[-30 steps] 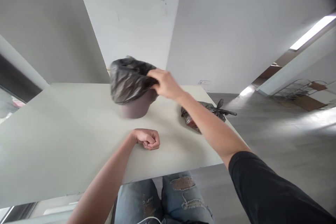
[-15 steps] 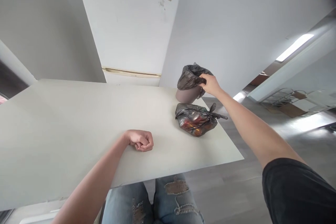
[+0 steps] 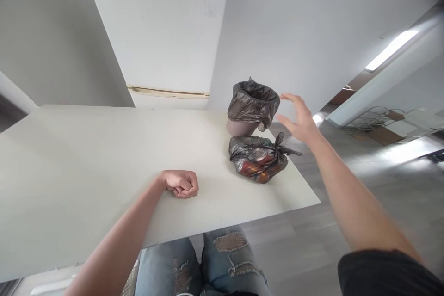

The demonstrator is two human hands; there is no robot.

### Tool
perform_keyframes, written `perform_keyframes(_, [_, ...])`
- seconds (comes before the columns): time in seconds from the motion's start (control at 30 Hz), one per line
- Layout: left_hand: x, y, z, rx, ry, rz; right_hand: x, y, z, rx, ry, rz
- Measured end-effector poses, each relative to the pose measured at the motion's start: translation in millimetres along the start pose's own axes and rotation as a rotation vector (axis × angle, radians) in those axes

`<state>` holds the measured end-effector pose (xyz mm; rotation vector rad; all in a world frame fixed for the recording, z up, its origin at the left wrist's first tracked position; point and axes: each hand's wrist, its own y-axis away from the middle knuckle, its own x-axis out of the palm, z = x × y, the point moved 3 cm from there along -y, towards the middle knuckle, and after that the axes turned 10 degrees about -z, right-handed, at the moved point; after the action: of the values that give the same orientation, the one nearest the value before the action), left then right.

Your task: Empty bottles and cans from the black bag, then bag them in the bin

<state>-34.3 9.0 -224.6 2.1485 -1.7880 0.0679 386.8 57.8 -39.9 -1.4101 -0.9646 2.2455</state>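
A small mauve trash bin [image 3: 239, 127] stands at the table's far right corner. Its rim and upper part are covered by a black bin liner [image 3: 250, 107], which hangs over the outside. To the right of the liner, my right hand [image 3: 300, 120] is in the air with thumb and fingers apart, holding nothing. In front of the bin lies a knotted black plastic bag [image 3: 258, 159]; red, orange and silvery contents show through it. My left hand [image 3: 181, 184] rests on the table as a closed fist, left of the knotted bag, with nothing visible in it.
The white table [image 3: 104, 162] ends on the right just past the knotted bag, above a grey wood-look floor [image 3: 298, 240]. Behind it stand a white fridge [image 3: 156, 32] and a grey wall [image 3: 294, 23]. A wire rack [image 3: 369, 122] is farther off at right.
My right hand has let go of the liner's edge and moved right, its fingers now spread. The liner's mouth stands more open. My left fist stays in place on the table.
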Motion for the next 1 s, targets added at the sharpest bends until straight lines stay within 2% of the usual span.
perform_keyframes(0.03, [0.3, -0.2, 0.0, 0.002, -0.003, 0.003, -4.0, 18.6, -9.7, 0.125, 0.019, -0.04])
perform_keyframes(0.07, [0.6, -0.3, -0.1, 0.004, -0.007, 0.006, -3.5, 39.5, -21.9, 0.287, 0.054, -0.025])
perform_keyframes(0.13, [0.6, 0.0, -0.4, 0.002, -0.016, 0.01, 5.9, 86.0, -45.5, 0.641, 0.109, 0.033])
perform_keyframes(0.17, [0.3, 0.5, -0.5, 0.0, -0.021, 0.011, 14.3, 108.8, -52.3, 0.769, 0.067, 0.068])
perform_keyframes(0.23, [-2.0, 2.0, -0.8, 0.008, -0.046, -0.003, 34.2, 146.4, -50.9, 0.86, -0.126, 0.09])
perform_keyframes(0.3, [-8.4, 3.4, -2.4, 0.074, -0.067, -0.088, 55.3, 171.0, -32.3, 0.827, -0.32, 0.105])
perform_keyframes(0.33, [-14.1, 4.0, -4.1, 0.144, -0.053, -0.186, 66.1, 177.9, -18.8, 0.807, -0.398, 0.115])
perform_keyframes(0.4, [-30.8, 7.1, -8.7, 0.357, 0.042, -0.499, 89.7, 179.7, 11.4, 0.767, -0.517, 0.141])
perform_keyframes(0.5, [-58.0, 19.9, -8.7, 0.668, 0.181, -1.03, 130.6, 154.6, 54.2, 0.628, -0.657, 0.142])
perform_keyframes(0.53, [-65.0, 25.3, -6.9, 0.726, 0.166, -1.169, 145.3, 142.2, 66.3, 0.585, -0.716, 0.129])
perform_keyframes(0.6, [-76.0, 37.1, -2.8, 0.759, 0.049, -1.381, 174.9, 119.0, 88.6, 0.542, -0.896, 0.124])
perform_keyframes(0.67, [-83.0, 51.3, 0.3, 0.745, -0.102, -1.524, 200.6, 103.9, 110.9, 0.526, -1.106, 0.16])
perform_keyframes(0.73, [-86.4, 66.1, 1.7, 0.733, -0.231, -1.615, 217.5, 100.0, 132.5, 0.495, -1.263, 0.228])
perform_keyframes(0.83, [-85.8, 82.1, -1.1, 0.701, -0.491, -1.693, 225.1, 108.0, 152.5, 0.413, -1.396, 0.338])
perform_keyframes(0.9, [-83.4, 87.5, -5.2, 0.657, -0.702, -1.756, 222.3, 112.9, 150.8, 0.378, -1.449, 0.329])
perform_keyframes(1.0, [-75.8, 93.9, -13.1, 0.666, -0.899, -1.94, 218.0, 112.6, 131.7, 0.366, -1.435, 0.263])
